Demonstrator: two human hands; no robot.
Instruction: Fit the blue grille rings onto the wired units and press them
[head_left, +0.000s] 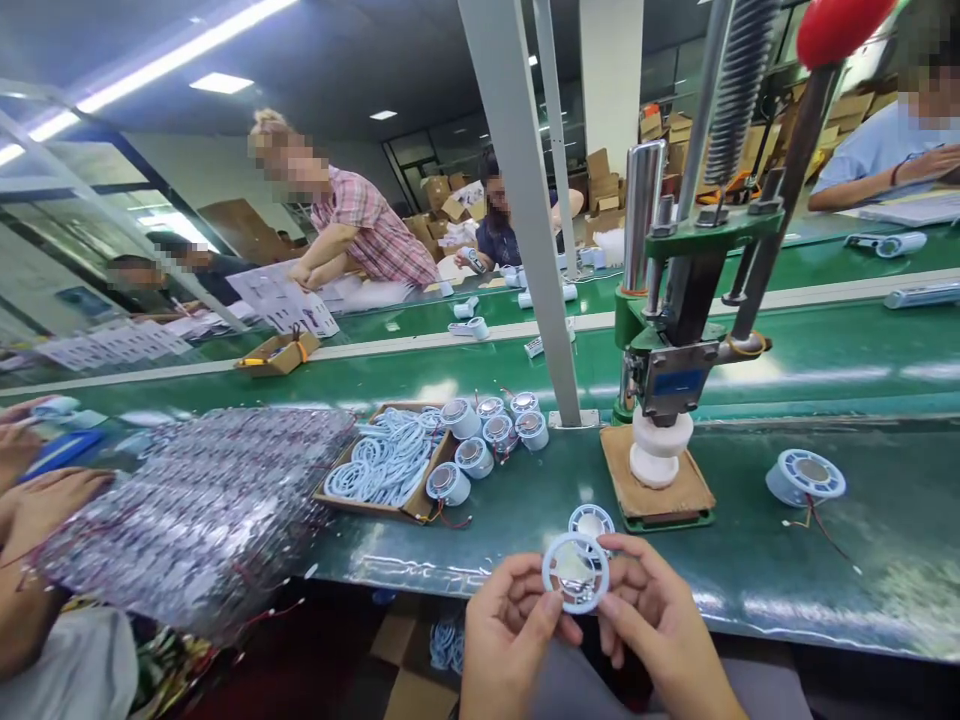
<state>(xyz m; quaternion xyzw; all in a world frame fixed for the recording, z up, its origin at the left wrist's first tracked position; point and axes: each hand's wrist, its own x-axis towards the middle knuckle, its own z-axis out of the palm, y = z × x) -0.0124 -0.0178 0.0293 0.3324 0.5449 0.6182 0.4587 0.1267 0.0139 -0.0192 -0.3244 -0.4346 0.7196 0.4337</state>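
Between both hands, close to the table's front edge, is a light-blue plastic ring. My left hand pinches its left side between thumb and fingers. My right hand grips the right side, with the thumb at the lower edge. Just behind the ring stands a light-blue round motor housing with a silver disc on top, partly hidden by the ring. Beyond my right hand is a green hand press; its white plastic head is down over a brown pad.
Several motor housings with thin wires stand beside a carton of light-blue rings. Another housing sits right of the press. Left lies a bubble-wrapped stack of wired parts, near a co-worker's hands. A grey post rises behind.
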